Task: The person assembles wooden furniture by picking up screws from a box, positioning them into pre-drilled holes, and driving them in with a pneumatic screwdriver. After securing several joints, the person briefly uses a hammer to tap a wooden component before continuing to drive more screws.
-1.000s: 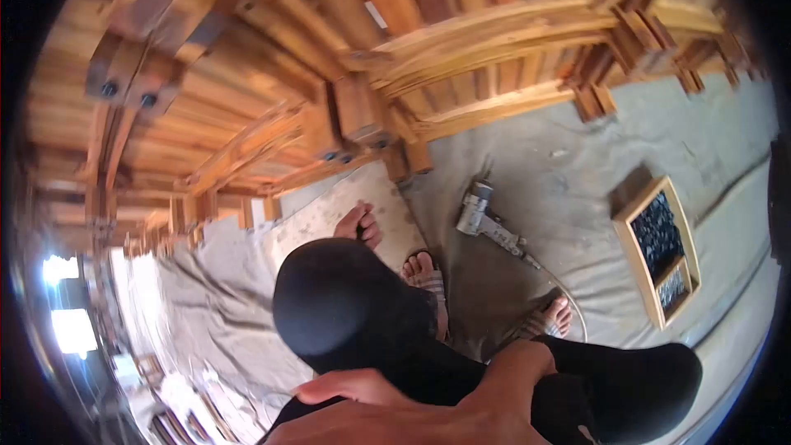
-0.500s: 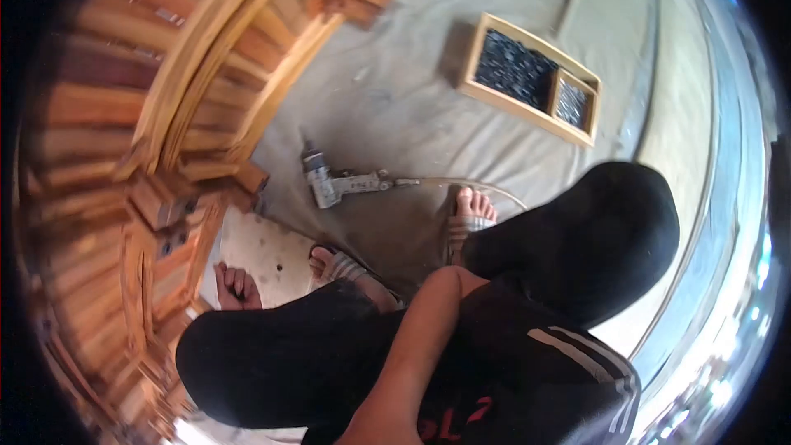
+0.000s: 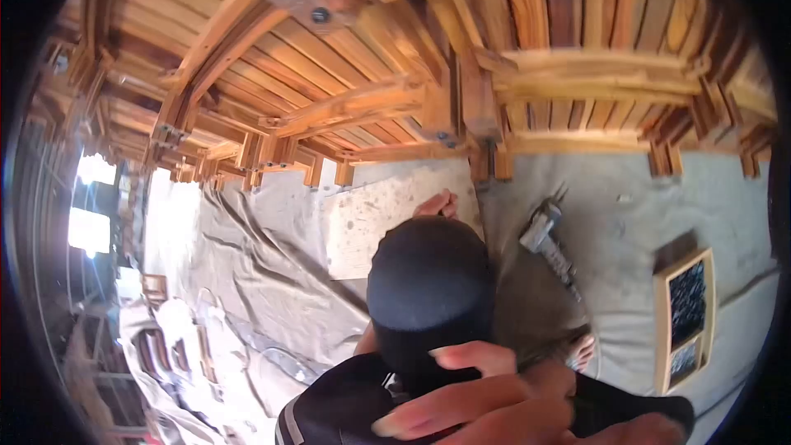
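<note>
My left hand [image 3: 437, 203] is beyond my black-clad knee [image 3: 430, 272], close to the edge of a pale speckled board [image 3: 354, 231]. Its fingers look curled; the knee hides part of it, and I cannot make out what, if anything, it holds. Large and near the camera, my right hand [image 3: 478, 400] is raised in front of my body with fingers apart and nothing visible in them. A worn pistol-shaped air tool [image 3: 544, 235] with a hose lies on the floor cloth to the right of the knee.
Slatted wooden furniture [image 3: 362, 107] with dark bolts spans the top of the view. At the right lies a wooden box [image 3: 662, 321] with black small parts and silvery ones in two compartments. Wrinkled grey cloth [image 3: 247, 255] covers the floor. My sandalled foot [image 3: 582, 353] is near the hose.
My view has swung left, bringing more furniture and the bright left side into sight. My right hand has come into view near the camera. The left hand stays beyond the knee.
</note>
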{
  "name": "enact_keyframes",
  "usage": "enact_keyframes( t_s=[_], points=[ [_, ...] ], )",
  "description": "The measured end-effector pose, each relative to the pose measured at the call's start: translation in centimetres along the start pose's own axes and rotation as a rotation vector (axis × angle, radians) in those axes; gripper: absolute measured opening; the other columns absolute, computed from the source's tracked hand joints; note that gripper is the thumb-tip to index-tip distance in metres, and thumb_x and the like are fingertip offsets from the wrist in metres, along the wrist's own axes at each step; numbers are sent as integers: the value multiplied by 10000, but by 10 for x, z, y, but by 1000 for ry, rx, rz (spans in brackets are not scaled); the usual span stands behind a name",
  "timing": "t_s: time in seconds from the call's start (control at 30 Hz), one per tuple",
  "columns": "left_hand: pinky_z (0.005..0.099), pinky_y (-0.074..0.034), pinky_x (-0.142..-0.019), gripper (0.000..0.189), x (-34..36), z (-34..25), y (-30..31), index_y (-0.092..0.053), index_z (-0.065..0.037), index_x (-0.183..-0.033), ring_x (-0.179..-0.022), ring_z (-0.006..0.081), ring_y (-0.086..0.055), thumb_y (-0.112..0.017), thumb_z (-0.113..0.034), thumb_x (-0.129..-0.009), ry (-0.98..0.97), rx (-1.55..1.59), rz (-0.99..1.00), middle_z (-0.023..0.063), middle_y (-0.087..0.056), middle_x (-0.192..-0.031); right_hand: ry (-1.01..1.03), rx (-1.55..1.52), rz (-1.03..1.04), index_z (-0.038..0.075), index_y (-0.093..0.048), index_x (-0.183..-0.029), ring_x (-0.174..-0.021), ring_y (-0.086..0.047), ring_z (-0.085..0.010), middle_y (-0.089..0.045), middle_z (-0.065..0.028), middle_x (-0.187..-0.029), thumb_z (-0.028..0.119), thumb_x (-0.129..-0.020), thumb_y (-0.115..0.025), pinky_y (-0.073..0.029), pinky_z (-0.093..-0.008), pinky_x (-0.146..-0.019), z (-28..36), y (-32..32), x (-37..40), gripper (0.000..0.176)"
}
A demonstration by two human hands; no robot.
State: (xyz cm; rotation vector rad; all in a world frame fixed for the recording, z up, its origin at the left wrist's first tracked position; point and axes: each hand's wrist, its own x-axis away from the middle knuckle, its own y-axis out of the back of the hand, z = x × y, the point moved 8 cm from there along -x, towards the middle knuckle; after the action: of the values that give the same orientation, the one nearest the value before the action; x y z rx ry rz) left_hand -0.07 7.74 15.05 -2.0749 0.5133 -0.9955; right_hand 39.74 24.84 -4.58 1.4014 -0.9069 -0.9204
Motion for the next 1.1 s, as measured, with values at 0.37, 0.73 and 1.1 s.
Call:
enact_keyframes(
  t_s=[0.37, 0.73, 1.1],
  points=[
    [408, -263, -1068, 352, 111, 44, -256, -590, -130, -855, -932, 119, -570, -289, -255, -987, -188, 1481, 379, -42, -611, -828, -117, 2, -56, 114, -575, -879, -695, -570, -231, -596, -67, -815, 191, -901, -487, -441, -361, -580, 19, 6, 6, 119],
    [361, -474, -691, 252, 110, 18, -225, -469, -103, -663, -609, 172, -541, -380, -109, -900, -607, 1210, 908, 26, -524, -598, -163, -13, -466, 108, -592, -789, -643, -567, -244, -606, -68, -780, 189, -905, -481, -422, -354, -532, 49, 35, 9, 179],
    [245, -268, -376, 330, -28, -68, 129, -455, -185, -704, -449, 82, -323, -490, -351, -987, 112, -274, -109, -60, -337, -540, 157, 234, -368, 48, -566, -1039, -875, -599, -239, -621, -108, -978, 112, -922, -492, -477, -320, -737, 56, 65, 33, 152]
  ],
)
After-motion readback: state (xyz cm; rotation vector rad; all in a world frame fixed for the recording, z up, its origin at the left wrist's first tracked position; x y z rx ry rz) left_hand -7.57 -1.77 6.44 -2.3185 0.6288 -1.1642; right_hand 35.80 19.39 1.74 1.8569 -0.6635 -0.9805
